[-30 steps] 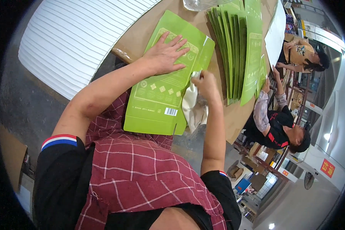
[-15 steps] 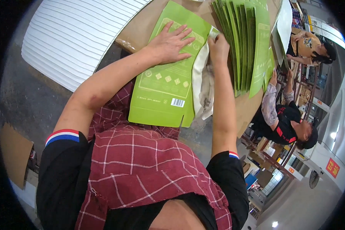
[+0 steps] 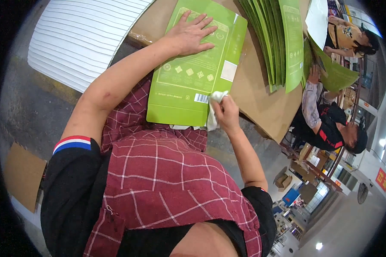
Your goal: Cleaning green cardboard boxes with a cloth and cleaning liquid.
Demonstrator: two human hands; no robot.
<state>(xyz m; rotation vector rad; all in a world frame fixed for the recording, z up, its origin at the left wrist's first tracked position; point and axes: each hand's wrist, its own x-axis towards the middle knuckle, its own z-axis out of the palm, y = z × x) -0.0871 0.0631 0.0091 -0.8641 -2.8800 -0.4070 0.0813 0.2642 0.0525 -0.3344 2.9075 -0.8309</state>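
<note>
A flat green printed cardboard piece [image 3: 188,81], with gold patterns and a barcode, lies at the near edge of the table. My left hand [image 3: 192,35] rests flat on its upper part, fingers spread, holding nothing. At the lower right edge of the piece, my right hand [image 3: 227,112] is closed around a white cloth [image 3: 218,96]. The cloth touches the cardboard beside the barcode and hangs down past its near edge. Part of the cloth is hidden by my fingers.
Fanned green cardboard sheets [image 3: 270,43] stand to the right on the brown table surface [image 3: 255,94]. A large stack of white sheets [image 3: 85,40] is at the left. Across the table, a person in a black shirt [image 3: 330,124] handles another green sheet [image 3: 336,75]; another person [image 3: 349,38] is farther back.
My right hand has drawn the cloth down toward me along the cardboard's right side, uncovering that side. My left hand stays flat. The person opposite now has a green sheet lifted.
</note>
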